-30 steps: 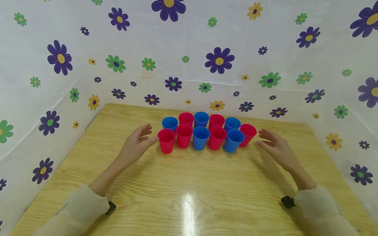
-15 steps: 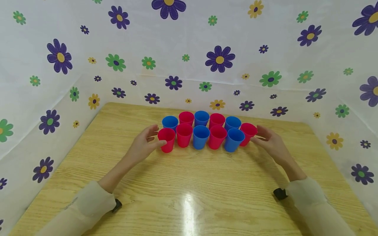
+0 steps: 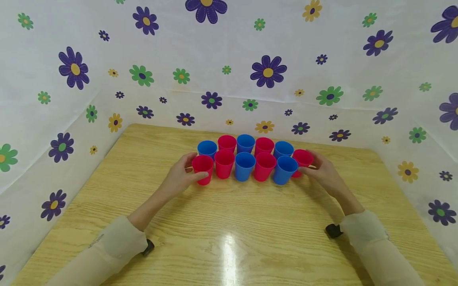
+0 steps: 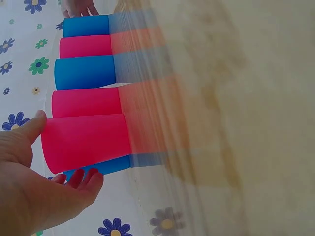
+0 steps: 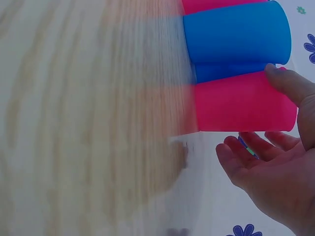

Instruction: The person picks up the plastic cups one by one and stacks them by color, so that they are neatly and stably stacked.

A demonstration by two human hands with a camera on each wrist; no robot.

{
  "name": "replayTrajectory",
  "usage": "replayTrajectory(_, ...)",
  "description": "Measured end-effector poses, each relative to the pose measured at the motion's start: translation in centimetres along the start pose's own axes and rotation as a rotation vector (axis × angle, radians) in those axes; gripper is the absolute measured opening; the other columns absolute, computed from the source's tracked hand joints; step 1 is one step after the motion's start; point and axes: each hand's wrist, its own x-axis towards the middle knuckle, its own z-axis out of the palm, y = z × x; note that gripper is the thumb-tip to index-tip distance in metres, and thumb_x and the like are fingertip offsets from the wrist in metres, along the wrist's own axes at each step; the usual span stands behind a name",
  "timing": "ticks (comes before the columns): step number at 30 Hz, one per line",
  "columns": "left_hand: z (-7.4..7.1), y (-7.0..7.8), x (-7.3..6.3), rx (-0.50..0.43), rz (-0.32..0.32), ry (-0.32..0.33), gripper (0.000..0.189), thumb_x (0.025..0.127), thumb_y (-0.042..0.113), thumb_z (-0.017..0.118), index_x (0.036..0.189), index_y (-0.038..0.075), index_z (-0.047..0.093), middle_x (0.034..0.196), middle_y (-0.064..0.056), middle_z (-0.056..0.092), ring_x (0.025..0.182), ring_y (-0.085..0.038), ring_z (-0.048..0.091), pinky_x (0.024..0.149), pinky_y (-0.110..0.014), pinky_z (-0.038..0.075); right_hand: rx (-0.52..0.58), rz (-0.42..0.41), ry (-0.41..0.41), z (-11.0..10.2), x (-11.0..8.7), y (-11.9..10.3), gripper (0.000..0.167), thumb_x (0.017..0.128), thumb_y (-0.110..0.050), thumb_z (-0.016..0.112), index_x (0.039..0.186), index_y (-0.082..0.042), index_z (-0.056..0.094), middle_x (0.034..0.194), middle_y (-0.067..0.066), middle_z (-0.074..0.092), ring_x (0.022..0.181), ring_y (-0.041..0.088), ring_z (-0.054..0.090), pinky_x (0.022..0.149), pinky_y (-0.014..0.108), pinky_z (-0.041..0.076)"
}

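Head view: two forearms in pale sleeves (image 3: 116,244) angle inward over the bench (image 3: 229,214). The left hand (image 3: 182,176) curves around the left-end red tumbler (image 4: 86,142), thumb near its rim, its grasp loose; whether the fingertips touch, I cannot tell. The right hand (image 3: 323,172) lies relaxed around the right-end red tumbler (image 5: 243,105), thumb by the rim, fingers apart from the wall. Both tumblers are smooth, tapered and upright, at opposite ends of close-set red and blue tumblers (image 3: 245,169). Glossy, streaky wood grain runs beneath; flower-printed white sheeting (image 3: 214,47) hangs behind, lightly creased
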Motion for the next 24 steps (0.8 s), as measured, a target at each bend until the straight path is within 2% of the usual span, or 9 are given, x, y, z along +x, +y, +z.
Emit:
replayTrajectory(8, 0.0, 0.0, 0.0, 0.011, 0.015, 0.007, 0.078, 0.093, 0.026, 0.08, 0.155, 0.004, 0.039, 0.148, -0.019, 0.052, 0.133, -0.038, 0.051, 0.106, -0.048, 0.05, -0.016, 0.02, 0.003, 0.1, 0.1, 0.0, 0.069, 0.101, -0.026, 0.069, 0.158, -0.004, 0.036, 0.153, 0.021, 0.048, 0.138, 0.04, 0.046, 0.096, 0.014, 0.045)
replayTrajectory(12, 0.1, 0.1, 0.0, 0.012, 0.016, 0.007, 0.078, 0.092, 0.023, 0.081, 0.155, 0.004, 0.039, 0.146, -0.019, 0.053, 0.131, -0.037, 0.052, 0.107, -0.049, 0.049, -0.038, 0.035, 0.0, 0.1, 0.0, -0.1, 0.069, 0.102, -0.03, 0.067, 0.159, -0.006, 0.036, 0.153, 0.019, 0.048, 0.139, 0.04, 0.045, 0.102, 0.025, 0.044)
replayTrajectory(19, 0.2, 0.1, -0.1, 0.032, 0.022, 0.002, 0.073, 0.093, 0.023, 0.08, 0.153, 0.005, 0.042, 0.144, -0.017, 0.055, 0.13, -0.035, 0.053, 0.105, -0.048, 0.05, -0.06, 0.045, 0.019, -0.1, -0.4, 0.1, 0.069, 0.104, -0.033, 0.065, 0.158, -0.003, 0.035, 0.154, 0.023, 0.046, 0.141, 0.043, 0.043, 0.113, 0.055, 0.041)
replayTrajectory(21, 0.2, 0.1, -0.3, 0.033, 0.021, -0.002, 0.071, 0.093, 0.022, 0.08, 0.151, 0.006, 0.043, 0.142, -0.016, 0.056, 0.129, -0.035, 0.054, 0.104, -0.046, 0.051, -0.069, 0.052, 0.033, -0.2, -0.7, 0.1, 0.07, 0.103, -0.036, 0.065, 0.158, -0.002, 0.036, 0.153, 0.023, 0.047, 0.14, 0.043, 0.044, 0.112, 0.051, 0.043)
replayTrajectory(24, 0.0, 0.1, -0.5, 0.029, 0.029, -0.019, 0.069, 0.093, 0.022, 0.08, 0.15, 0.005, 0.044, 0.141, -0.016, 0.056, 0.128, -0.035, 0.055, 0.102, -0.046, 0.053, -0.074, 0.061, 0.055, -0.5, -1.4, 0.1, 0.07, 0.103, -0.038, 0.065, 0.156, -0.002, 0.038, 0.15, 0.023, 0.051, 0.136, 0.041, 0.049, 0.104, 0.03, 0.048)
